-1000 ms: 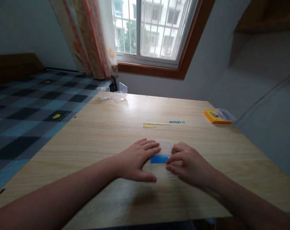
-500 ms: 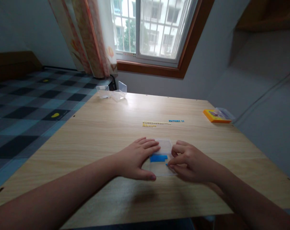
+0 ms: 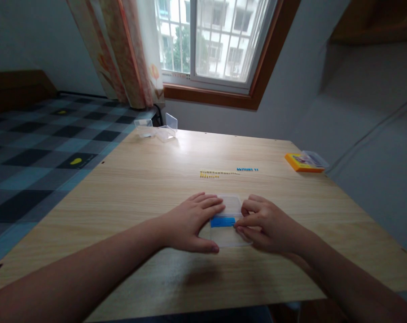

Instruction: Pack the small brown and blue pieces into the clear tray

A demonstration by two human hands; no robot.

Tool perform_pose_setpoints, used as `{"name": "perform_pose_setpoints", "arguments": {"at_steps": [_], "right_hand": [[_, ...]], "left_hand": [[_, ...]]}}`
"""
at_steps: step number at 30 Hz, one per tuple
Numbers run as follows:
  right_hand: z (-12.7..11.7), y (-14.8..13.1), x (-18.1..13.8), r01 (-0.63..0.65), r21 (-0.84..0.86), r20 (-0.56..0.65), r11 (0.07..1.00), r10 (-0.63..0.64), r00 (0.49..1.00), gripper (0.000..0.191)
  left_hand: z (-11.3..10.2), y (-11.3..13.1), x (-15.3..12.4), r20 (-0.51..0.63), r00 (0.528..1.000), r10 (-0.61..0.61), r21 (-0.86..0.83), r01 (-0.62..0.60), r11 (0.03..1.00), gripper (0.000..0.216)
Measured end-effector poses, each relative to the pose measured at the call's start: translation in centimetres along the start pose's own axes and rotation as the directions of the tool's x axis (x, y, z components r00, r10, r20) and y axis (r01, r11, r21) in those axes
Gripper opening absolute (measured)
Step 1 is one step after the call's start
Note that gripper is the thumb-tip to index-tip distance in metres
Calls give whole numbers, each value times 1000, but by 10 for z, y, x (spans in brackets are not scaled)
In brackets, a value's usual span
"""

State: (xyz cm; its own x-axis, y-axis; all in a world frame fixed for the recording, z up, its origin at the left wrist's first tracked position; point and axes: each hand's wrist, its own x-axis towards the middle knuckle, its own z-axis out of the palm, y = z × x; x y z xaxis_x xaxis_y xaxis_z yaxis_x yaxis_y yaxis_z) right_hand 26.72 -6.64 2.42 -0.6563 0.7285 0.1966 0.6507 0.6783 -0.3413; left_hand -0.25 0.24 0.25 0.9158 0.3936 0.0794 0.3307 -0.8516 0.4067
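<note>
A clear plastic box [image 3: 220, 237] lies with its lid folded back on the table, low in the middle of the head view. Blue pieces [image 3: 222, 222] are packed side by side in a band across it. My left hand [image 3: 193, 223] rests flat along the box's left side, fingers outstretched, holding nothing. At the right end of the blue band, my right hand [image 3: 262, 226] pinches with thumb and forefinger. A small blue piece seems to be at those fingertips, mostly hidden by them.
Past the box, rows of tiny yellow pieces [image 3: 209, 176] and blue pieces [image 3: 247, 169] lie on the wooden table [image 3: 139, 188]. Clear boxes [image 3: 165, 133] stand at the far left corner. An orange-yellow box [image 3: 303, 162] sits at the right edge.
My right hand's fingertips have moved slightly up and away from me, carrying the small blue piece from below the band to its right end. My left hand stays put.
</note>
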Motion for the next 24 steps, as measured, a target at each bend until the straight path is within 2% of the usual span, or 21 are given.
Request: {"name": "perform_pose_setpoints", "arguments": {"at_steps": [24], "right_hand": [[5,0,2,-19,85,-24,996,21,999,18]], "left_hand": [[2,-1,0,-28,999,22,30,-21,999,97]]}}
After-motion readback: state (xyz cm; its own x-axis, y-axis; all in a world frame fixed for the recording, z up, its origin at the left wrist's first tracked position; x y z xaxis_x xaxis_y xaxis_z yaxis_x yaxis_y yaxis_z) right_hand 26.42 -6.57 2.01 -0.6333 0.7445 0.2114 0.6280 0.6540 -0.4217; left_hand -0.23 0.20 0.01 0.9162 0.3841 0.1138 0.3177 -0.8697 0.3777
